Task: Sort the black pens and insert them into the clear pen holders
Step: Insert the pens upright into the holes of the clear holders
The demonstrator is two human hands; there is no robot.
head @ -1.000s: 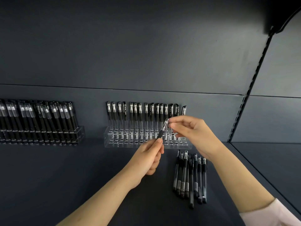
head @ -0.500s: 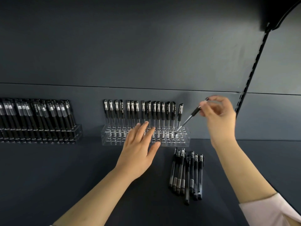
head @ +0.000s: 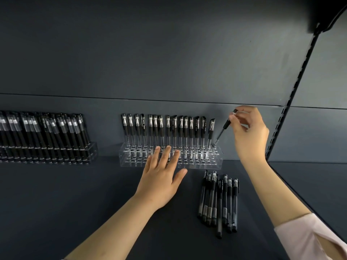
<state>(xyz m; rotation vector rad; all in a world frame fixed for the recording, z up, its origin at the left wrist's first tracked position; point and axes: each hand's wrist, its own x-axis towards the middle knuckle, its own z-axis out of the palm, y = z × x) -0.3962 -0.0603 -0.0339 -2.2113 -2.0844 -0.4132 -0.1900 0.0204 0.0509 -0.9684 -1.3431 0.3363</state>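
1. Right hand [head: 247,132]: your grip is pinched by thumb and fingertips round the cap end of one black pen [head: 222,131]. The pen slants down and to the left from the grip.
2. Change: a second ago both hands held this pen in front of the rack. Since then your left has let go, and your right has carried the pen up and out, with its point now at the rack's right end.
3. Left hand [head: 161,184]: the grip is open, with straight fingers laid on the top of the clear pen holder [head: 216,164], well down and left of the right grip. It has lain there for half a second, probably to steady the rack.
4. Pen point: it sits at the end hole, just beside the last of the standing pens [head: 169,128]. Through the clear plastic, it is hard to tell whether it has entered the hole or only rests on its rim.
5. Loose pens [head: 218,199]: a bundle lies flat on the shelf below the right grip, apart from the rack.
6. Second holder [head: 92,151]: far left of both grips, packed full.
7. Standing: insertion is likely under way. The pen wants righting and pressing down, and the bundle is yet to go in.
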